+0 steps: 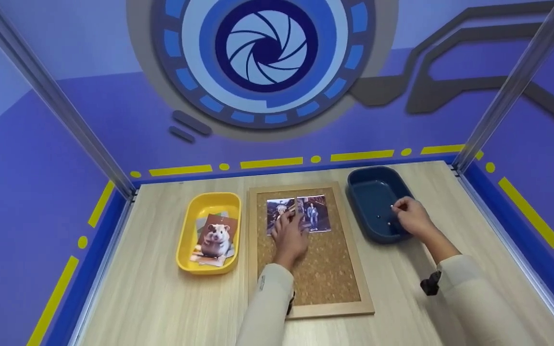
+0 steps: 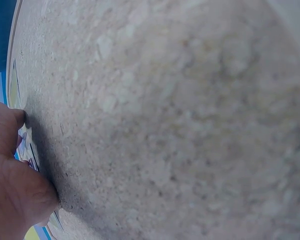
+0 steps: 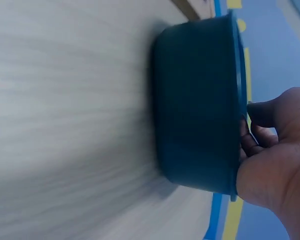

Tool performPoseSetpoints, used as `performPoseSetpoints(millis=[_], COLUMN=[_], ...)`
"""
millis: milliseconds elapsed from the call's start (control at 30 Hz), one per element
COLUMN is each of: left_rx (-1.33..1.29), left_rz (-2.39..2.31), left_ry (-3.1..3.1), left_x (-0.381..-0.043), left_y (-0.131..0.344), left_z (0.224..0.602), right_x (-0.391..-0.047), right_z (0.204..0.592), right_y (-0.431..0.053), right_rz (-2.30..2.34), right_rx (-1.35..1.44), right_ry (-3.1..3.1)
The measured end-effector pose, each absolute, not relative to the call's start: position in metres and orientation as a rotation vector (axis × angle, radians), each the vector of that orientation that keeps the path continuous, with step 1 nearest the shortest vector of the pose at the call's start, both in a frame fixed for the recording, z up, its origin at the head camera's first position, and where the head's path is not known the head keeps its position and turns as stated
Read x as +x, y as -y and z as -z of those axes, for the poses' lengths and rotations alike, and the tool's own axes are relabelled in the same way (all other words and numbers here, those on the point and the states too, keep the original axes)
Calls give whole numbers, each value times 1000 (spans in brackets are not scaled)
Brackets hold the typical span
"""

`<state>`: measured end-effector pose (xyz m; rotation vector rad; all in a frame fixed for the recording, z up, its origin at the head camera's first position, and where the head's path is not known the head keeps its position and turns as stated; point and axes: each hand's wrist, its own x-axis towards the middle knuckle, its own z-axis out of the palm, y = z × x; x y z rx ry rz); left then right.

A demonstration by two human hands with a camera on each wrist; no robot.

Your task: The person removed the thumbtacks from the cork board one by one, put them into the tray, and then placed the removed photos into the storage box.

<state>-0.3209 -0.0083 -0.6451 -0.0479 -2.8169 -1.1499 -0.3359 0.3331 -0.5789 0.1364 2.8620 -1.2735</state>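
Observation:
A framed cork board [image 1: 325, 274] lies on the table with two photos side by side near its top. My left hand [image 1: 290, 240] rests on the board, its fingertips touching the left photo [image 1: 274, 206] and lying near the edge of the right photo [image 1: 318, 211]. In the left wrist view, the left hand [image 2: 15, 175] touches the board's surface. My right hand [image 1: 414, 218] is over the near right rim of a dark blue tray [image 1: 361, 206], pinching a small pale pin [image 1: 392, 206]. The right wrist view shows the right hand [image 3: 275, 145] at the tray's rim.
A yellow tray [image 1: 183, 250] left of the board holds several photos, a hamster photo [image 1: 217, 240] on top. A couple of small pins [image 1: 388, 223] lie in the blue tray. Purple printed walls [image 1: 89, 120] and metal posts [image 1: 508, 86] enclose the table.

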Motion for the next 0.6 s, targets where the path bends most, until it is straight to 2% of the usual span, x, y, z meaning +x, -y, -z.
performPoseSetpoints(millis=[600], left_rx=[-64], left_rz=[1155], left_ry=[2809], left_x=[-321], left_y=[8], left_z=[648], right_x=[-366], right_z=[593], right_y=[-328], right_rz=[675], right_rx=[-36], right_ry=[-2839])
